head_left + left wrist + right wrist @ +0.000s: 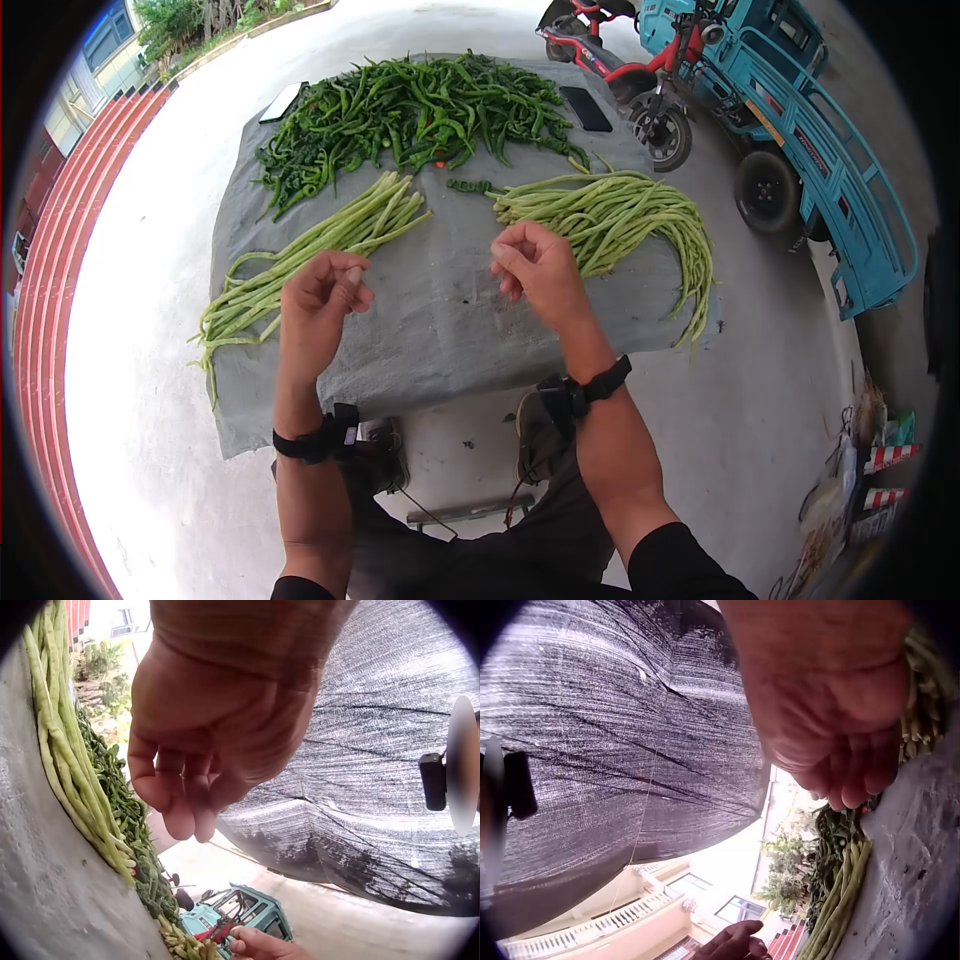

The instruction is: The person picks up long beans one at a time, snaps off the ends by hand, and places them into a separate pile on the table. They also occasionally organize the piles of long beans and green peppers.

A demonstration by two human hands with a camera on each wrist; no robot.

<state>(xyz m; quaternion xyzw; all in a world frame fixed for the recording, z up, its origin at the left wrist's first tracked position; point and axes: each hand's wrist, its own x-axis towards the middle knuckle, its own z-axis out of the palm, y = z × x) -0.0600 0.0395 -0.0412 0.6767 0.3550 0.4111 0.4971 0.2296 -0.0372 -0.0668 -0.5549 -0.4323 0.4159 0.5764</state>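
My left hand (pixel 325 285) is held over the grey cloth with its fingers loosely bent and nothing visible in it. Nearest to it lies a bundle of long green beans (pixel 330 240), running slantwise along the cloth's left side. The fingers of my right hand (pixel 538 270) are also loosely bent, and they hold nothing that shows. Beside that hand a larger heap of long beans (pixel 640 215) spreads to the right, its ends bending toward the near edge. Behind both bean piles is a wide mound of green chili peppers (pixel 420 105). A single dark green pepper (pixel 468 186) lies at the right heap's tip.
The grey cloth (pixel 430 330) covers a low table before my knees. One phone (pixel 586 109) lies right of the peppers, and a pale phone (pixel 284 102) lies left. A red scooter (pixel 640 75) and a blue cargo tricycle (pixel 800 150) stand at the right; red steps (pixel 80 250) rise left.
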